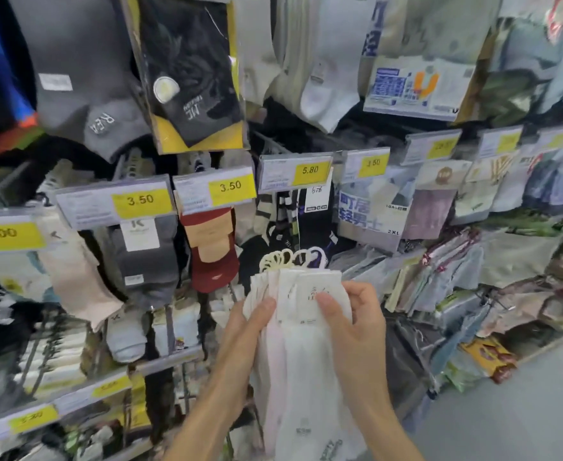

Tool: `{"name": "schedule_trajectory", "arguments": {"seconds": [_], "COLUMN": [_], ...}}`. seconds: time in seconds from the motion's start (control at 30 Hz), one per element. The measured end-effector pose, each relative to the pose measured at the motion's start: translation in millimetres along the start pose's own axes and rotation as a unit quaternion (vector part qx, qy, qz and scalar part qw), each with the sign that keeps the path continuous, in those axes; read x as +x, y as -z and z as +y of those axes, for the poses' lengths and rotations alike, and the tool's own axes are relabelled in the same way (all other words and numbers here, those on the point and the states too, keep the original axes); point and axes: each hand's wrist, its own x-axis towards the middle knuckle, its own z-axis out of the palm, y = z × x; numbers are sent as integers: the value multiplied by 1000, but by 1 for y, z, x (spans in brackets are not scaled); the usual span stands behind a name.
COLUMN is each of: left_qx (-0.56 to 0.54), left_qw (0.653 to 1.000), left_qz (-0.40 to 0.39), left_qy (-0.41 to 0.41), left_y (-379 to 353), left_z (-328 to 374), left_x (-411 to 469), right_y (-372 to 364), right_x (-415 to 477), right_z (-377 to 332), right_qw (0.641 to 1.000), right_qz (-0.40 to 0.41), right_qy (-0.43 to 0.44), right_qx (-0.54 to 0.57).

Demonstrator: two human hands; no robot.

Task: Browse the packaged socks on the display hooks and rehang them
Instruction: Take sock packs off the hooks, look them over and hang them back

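Note:
A fanned bundle of white and pale pink packaged socks is held in front of the display, low in the middle. Their plastic hanger loops stick up together at the top, off any hook. My left hand grips the bundle's left side, thumb on the front card. On the right side my right hand holds the bundle, its thumb pressing the front white label card.
Sock packs hang all around on hooks: grey, red and black striped ones behind the bundle. Yellow price tags stick out at hook ends. Packed garments crowd the right, with grey floor below.

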Motion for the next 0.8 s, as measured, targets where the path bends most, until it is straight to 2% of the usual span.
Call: {"name": "schedule_trajectory", "arguments": {"seconds": [0.17, 0.27, 0.47, 0.7, 0.8], "left_qx": [43, 15, 2, -15, -23], "left_qw": [999, 1000, 998, 992, 989], "left_qz": [-5, 7, 59, 114, 129], "left_qy": [6, 12, -18, -57, -68], "left_y": [-7, -10, -8, -6, 4], "left_z": [-2, -6, -9, 3, 8], "left_x": [47, 67, 92, 102, 103], "right_y": [-4, -4, -11, -25, -36], "right_x": [60, 74, 86, 110, 121], "right_z": [17, 27, 47, 52, 49], "right_qw": [997, 996, 997, 990, 984], "right_qz": [-33, -24, -31, -133, -152], "right_qy": [-54, -83, -66, -53, -50], "right_qx": [-46, -10, 12, 18, 75]}}
